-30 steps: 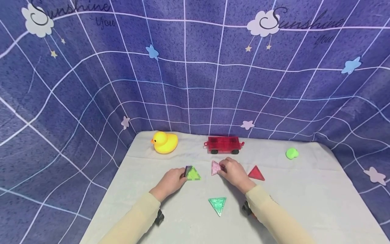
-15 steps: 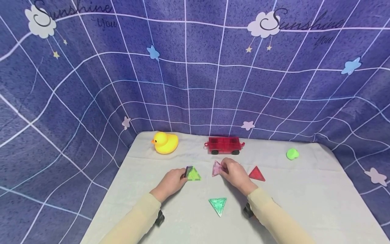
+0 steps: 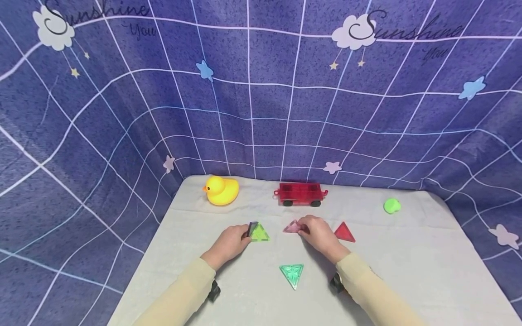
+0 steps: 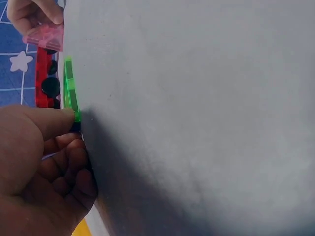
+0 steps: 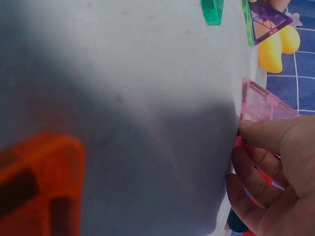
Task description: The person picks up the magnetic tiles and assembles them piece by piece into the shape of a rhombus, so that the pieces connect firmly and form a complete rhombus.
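Observation:
In the head view my left hand (image 3: 229,244) pinches a purple triangular magnetic tile (image 3: 252,228), which stands up against the side of a light-green triangular tile (image 3: 259,232). The right wrist view shows this purple tile (image 5: 269,20) upright beside the green one. Between thumb and fingers, my right hand (image 3: 320,234) pinches a pink triangular magnetic tile (image 3: 292,227). That pink tile (image 5: 266,103) stands on edge in the right wrist view, apart from the green and purple pair. My right fingers hide one of its corners.
Behind the hands stand a red toy wagon (image 3: 301,194) and a yellow duck (image 3: 222,191). A red triangular tile (image 3: 344,232) lies right of my right hand, a teal one (image 3: 292,275) nearer me. An orange piece (image 5: 59,187) blurs close below my right wrist. A green lump (image 3: 392,206) sits farther right.
My right hand has shifted slightly right and turned the pink tile, so that its long edge now lies low along the table. My left hand and its tiles stay in place.

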{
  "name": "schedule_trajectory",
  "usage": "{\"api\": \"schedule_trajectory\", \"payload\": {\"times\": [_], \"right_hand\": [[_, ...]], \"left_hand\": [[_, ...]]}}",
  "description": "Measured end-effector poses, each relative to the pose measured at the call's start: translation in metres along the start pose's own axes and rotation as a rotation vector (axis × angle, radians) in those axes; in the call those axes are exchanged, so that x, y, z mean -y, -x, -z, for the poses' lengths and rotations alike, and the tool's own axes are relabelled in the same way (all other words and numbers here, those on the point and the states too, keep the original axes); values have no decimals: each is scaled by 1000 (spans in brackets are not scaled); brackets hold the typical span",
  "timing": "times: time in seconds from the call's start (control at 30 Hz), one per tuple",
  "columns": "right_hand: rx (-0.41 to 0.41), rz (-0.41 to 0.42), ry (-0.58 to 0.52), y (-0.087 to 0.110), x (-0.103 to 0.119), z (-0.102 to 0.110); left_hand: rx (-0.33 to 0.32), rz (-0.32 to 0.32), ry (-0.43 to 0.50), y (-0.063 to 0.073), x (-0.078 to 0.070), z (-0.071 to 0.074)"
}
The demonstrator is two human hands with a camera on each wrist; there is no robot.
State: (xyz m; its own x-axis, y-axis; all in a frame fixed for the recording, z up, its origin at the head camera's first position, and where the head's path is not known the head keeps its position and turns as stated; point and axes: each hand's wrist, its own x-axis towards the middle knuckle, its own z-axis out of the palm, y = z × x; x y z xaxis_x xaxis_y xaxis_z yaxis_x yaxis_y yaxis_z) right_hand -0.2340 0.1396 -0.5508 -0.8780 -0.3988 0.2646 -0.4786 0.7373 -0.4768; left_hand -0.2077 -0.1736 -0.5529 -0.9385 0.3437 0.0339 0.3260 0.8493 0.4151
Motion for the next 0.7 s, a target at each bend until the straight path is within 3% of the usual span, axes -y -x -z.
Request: {"api": "schedule_trajectory", "payload": {"times": [0.5,0.7], "right_hand": [[21,98,41,-2,15,-4],[-6,132,34,-5,24,-11]], "left_hand": [[19,14,6,1,1,1],[10,6,1,0,1,0]]}}
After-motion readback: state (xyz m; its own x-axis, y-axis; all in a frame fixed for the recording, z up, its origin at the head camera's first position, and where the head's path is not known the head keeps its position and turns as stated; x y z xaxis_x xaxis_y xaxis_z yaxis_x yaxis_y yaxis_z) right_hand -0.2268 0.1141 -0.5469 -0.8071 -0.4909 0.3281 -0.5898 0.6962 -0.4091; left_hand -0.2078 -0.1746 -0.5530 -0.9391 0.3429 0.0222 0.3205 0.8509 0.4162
